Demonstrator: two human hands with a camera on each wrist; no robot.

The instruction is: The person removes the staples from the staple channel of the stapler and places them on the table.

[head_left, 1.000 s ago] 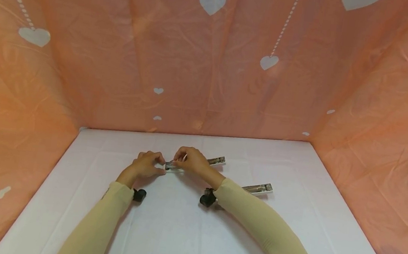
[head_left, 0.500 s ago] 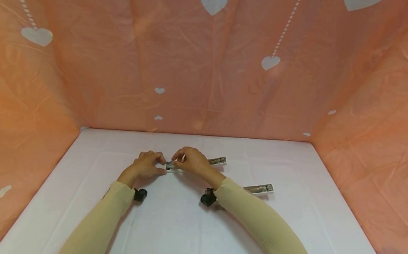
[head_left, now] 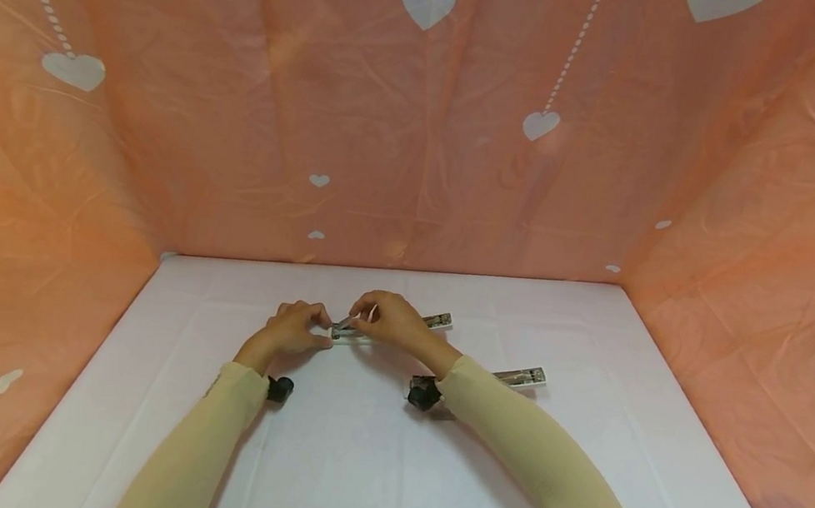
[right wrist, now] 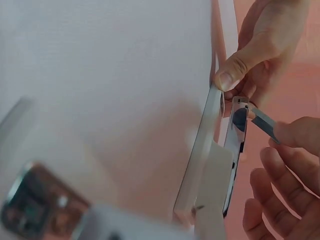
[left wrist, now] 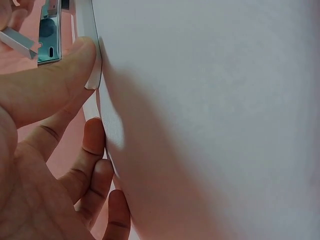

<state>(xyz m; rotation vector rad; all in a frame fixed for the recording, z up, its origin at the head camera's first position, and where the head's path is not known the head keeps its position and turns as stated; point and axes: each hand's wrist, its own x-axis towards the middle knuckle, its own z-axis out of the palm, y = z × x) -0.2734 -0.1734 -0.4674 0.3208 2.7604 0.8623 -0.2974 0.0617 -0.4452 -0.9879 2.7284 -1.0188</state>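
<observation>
In the head view my left hand (head_left: 289, 328) holds the left end of a long white-and-metal stapler (head_left: 360, 339), opened out. My thumb presses its white base (left wrist: 89, 65) in the left wrist view, with the fingers behind. Just over that end, my right hand (head_left: 392, 319) pinches a short strip of staples (right wrist: 264, 124) between thumb and forefinger. The strip is tilted, its tip close beside the stapler's metal channel (right wrist: 240, 120). The far part of the stapler (head_left: 439, 321) shows past my right hand; its middle is hidden behind that hand.
A second opened stapler (head_left: 525, 377) lies nearer on the white-covered table (head_left: 323, 462), partly under my right forearm. Its metal end (right wrist: 37, 200) looms blurred in the right wrist view. An orange curtain (head_left: 418, 163) with white hearts surrounds the table's back and sides.
My right hand has shifted slightly right and up, and the strip of staples now shows tilted at its fingertips. My left hand stays on the stapler.
</observation>
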